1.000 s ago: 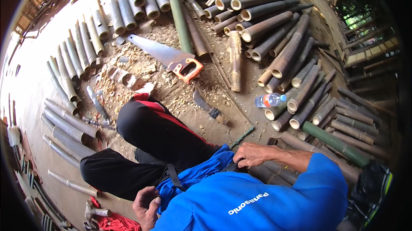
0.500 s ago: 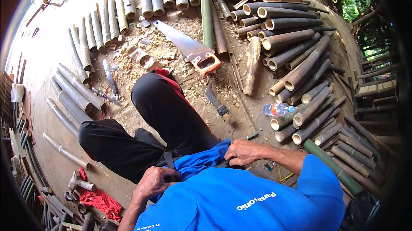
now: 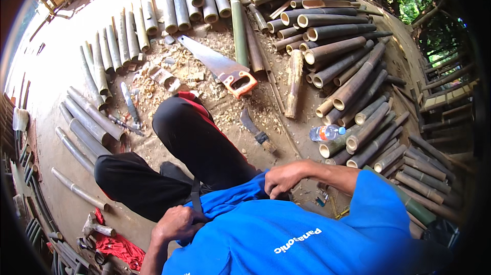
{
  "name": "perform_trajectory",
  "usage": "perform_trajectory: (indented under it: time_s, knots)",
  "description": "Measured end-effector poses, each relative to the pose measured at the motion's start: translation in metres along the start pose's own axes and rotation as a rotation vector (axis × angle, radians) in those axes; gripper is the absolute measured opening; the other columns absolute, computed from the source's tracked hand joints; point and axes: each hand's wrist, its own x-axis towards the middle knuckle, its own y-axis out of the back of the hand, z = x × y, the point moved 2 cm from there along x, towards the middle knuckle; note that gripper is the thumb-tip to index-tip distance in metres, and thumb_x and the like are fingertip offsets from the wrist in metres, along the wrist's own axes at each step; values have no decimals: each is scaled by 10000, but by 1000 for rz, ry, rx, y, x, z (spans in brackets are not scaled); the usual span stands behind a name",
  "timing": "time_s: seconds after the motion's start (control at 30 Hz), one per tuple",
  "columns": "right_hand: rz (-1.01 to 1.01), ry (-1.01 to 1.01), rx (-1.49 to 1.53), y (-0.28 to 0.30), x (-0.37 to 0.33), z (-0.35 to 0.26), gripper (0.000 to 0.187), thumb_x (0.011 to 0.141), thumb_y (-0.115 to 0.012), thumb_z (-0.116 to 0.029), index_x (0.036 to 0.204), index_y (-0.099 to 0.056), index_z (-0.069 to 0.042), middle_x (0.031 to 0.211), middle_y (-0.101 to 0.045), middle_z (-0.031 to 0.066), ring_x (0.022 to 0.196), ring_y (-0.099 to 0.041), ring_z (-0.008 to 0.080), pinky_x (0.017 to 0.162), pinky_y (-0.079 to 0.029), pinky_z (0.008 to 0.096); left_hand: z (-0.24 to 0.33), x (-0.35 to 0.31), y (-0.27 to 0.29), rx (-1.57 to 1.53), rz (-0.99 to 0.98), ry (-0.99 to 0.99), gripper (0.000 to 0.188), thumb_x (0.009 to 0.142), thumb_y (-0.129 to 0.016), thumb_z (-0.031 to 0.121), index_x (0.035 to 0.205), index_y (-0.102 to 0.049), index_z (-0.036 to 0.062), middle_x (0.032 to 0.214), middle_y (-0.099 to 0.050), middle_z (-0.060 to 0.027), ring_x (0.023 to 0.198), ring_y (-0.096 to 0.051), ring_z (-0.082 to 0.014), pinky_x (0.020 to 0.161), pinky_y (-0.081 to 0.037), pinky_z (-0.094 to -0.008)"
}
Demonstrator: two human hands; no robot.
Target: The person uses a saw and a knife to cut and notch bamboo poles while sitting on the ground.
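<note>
Right hand: passage ahead over brown earth floor between curved, dark-bladed knife and clear, blue-capped plastic bottle; thin brown bamboo strip lies along it. Stacked dark bamboo tubes bar farther right. Left hand: bent black-trousered legs block forward reach

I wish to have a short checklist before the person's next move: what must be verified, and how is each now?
1. Right hand without tool: ok, none visible; at the blue shirt.
2. Left hand fully visible: not ok, fingers partly hidden.
3. Saw away from hands: ok.
4. Curved knife away from hands: ok.
5. Knife sharp: cannot tell.
6. Bottle upright: not ok, on its side.
</note>
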Motion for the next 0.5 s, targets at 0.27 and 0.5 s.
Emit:
perform_trajectory:
  time_s: [0.27, 0.5]
  knots:
    - [1229, -137, -6, 134, 18, -34, 372, 992, -710, -377, 1156, -723, -44, 1019, -754, 139, 972, -731, 241, 860, -572, 390, -16, -5, 195, -132, 795, -3, 329, 796, -748, -48, 1123, -742, -17, 878, -731, -46, 787, -670, -135, 716, -542, -310]
    - [1185, 562, -114, 144, 120, -86, 506, 1079, -530, -453, 1220, -703, 1, 1297, -667, 193, 1245, -608, 371, 1125, -441, 436, -102, 80, 278, -129, 532, -76, 317, 868, -748, 87, 1159, -725, -38, 851, -722, -64, 771, -643, -97, 688, -532, -300]
